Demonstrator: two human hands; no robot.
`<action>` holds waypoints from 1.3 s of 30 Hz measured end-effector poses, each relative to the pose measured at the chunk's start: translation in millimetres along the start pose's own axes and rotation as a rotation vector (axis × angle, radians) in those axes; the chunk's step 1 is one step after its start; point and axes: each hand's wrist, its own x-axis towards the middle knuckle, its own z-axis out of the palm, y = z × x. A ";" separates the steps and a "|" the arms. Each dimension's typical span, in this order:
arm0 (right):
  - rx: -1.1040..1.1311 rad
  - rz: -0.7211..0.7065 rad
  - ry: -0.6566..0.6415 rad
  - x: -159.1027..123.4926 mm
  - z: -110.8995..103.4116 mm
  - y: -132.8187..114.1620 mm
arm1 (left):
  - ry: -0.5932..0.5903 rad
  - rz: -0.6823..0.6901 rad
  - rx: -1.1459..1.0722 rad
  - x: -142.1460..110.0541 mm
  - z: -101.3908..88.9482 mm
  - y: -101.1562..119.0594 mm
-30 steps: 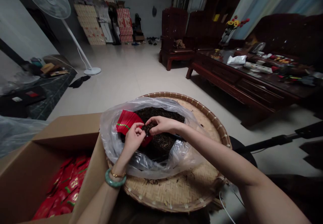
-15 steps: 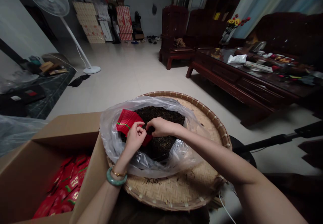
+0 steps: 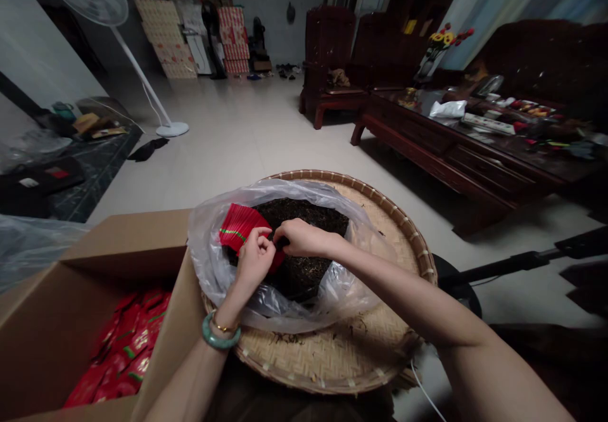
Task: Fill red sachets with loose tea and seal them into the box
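My left hand, with a jade bangle at its wrist, is closed in a pinch at the edge of a red packet. Fingertips almost meeting it, my right hand is closed too, knuckles up; what lies in its fingers is hidden. Both hands are over dark, dried tea leaves in a clear plastic bag. A fanned stack of red packets with a green stripe rests in the bag beside my left hand. The bag sits on a round woven bamboo tray.
Left of the tray stands an open cardboard box with several red packets inside. A dark wooden table holding clutter is at the right, a white fan at the left. A black pole reaches in from the right.
My hands stay at nearly the same spot over the bag, with only slight finger movement. The whole view has shifted a little.
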 end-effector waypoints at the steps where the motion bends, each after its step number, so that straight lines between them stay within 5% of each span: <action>1: -0.009 0.004 0.034 0.6 1.4 -0.6 | -0.005 -0.003 -0.001 -0.4 -0.2 0.7; 6: 0.000 0.029 0.215 0.7 7.2 0.0 | -0.034 -0.019 -0.079 1.6 -3.0 -3.4; 11: -0.027 -0.074 0.110 -3.5 7.6 -1.8 | -0.003 -0.050 -0.098 2.8 -3.8 -5.0; 14: -0.125 -0.008 0.053 -7.0 6.7 -9.8 | -0.018 -0.035 -0.074 0.3 -2.5 -2.2; 19: -0.149 0.139 0.170 -9.0 8.5 -17.6 | -0.032 -0.035 -0.105 -1.2 -3.5 -1.7; 25: 0.063 -0.090 0.277 -7.6 19.1 -4.5 | 0.001 -0.070 -0.152 2.8 -7.5 -6.6; 31: -0.127 -0.188 0.275 -18.1 24.5 -7.8 | 0.036 -0.086 -0.196 3.0 -9.1 -7.5; 39: -0.101 0.006 0.364 -20.3 29.3 -6.3 | -0.029 -0.074 -0.263 -0.6 -9.5 -3.8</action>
